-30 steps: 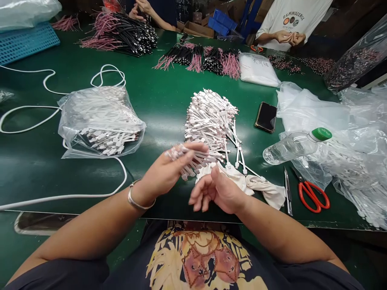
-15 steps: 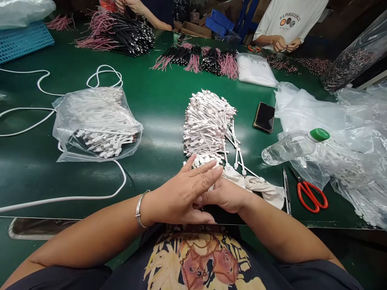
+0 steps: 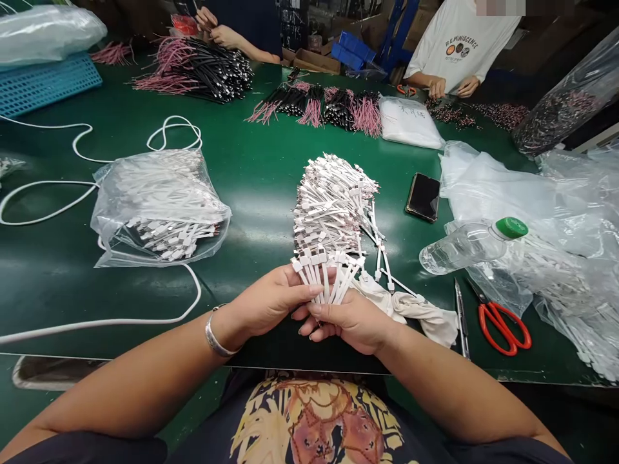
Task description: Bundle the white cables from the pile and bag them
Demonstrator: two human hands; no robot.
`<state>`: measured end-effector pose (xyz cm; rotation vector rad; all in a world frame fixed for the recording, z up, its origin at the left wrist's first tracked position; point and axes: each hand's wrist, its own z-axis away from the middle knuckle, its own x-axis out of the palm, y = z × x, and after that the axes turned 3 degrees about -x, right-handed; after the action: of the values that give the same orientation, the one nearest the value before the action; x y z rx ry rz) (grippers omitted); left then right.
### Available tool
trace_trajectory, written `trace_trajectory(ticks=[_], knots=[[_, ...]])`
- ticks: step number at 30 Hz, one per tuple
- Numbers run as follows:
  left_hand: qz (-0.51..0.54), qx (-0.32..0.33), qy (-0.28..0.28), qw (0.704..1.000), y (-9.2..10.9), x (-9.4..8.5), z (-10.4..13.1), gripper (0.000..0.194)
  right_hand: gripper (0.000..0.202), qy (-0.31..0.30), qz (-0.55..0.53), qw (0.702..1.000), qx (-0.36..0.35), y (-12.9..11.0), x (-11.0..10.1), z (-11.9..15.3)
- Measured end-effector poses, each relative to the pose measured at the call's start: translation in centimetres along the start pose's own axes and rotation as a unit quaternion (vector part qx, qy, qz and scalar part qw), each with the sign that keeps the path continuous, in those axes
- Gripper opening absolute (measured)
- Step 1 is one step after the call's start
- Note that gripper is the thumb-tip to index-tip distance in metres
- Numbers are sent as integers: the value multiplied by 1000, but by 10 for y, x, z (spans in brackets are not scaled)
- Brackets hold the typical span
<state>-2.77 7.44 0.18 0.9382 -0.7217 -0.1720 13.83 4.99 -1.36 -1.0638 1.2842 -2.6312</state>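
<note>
Both my hands grip a fanned bunch of short white USB cables [image 3: 327, 274], flat connectors pointing away from me. My left hand [image 3: 278, 298] is closed on the bunch's left side, thumb lying across the cables. My right hand [image 3: 355, 317] pinches their lower ends between thumb and fingers; the very tips are hidden. Just beyond the held bunch lies a large pile of similar white cables [image 3: 333, 200]. A few loose cables [image 3: 382, 254] stick out on its right side, near a crumpled off-white cloth glove [image 3: 425, 316] beside my right wrist.
A clear bag of white cables [image 3: 159, 206] lies left, by a long white cord [image 3: 120, 321]. To the right are a phone [image 3: 423, 196], a bottle [image 3: 464, 245], a pen-like tool [image 3: 461, 319], red-handled scissors [image 3: 503, 325] and plastic bags [image 3: 498, 180]. Two people work across the table.
My left hand was spread over the right with the bunch mostly covered; now it has turned and closed on the cables, which show fanned out. The view has tilted slightly.
</note>
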Motion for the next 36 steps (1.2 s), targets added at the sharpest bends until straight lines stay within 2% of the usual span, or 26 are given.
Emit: trace_trajectory(ticks=[7, 14, 21, 26, 31, 36], knots=[[18, 7, -18, 1000, -2, -5, -3, 37, 38, 45, -10, 999, -18, 1, 4, -1], [1, 36, -3, 999, 0, -2, -2, 21, 36, 64, 12, 997, -40, 1, 3, -1], [-44, 46, 68, 996, 0, 2, -3, 24, 37, 61, 33, 997, -34, 3, 4, -2], [-56, 67, 96, 992, -2, 1, -2, 28, 33, 58, 26, 997, -48, 4, 1, -3], [-50, 65, 85, 993, -2, 7, -4, 24, 27, 49, 47, 996, -54, 4, 1, -4], [-119, 51, 101, 986, -6, 13, -1, 24, 27, 29, 87, 994, -61, 8, 3, -5]])
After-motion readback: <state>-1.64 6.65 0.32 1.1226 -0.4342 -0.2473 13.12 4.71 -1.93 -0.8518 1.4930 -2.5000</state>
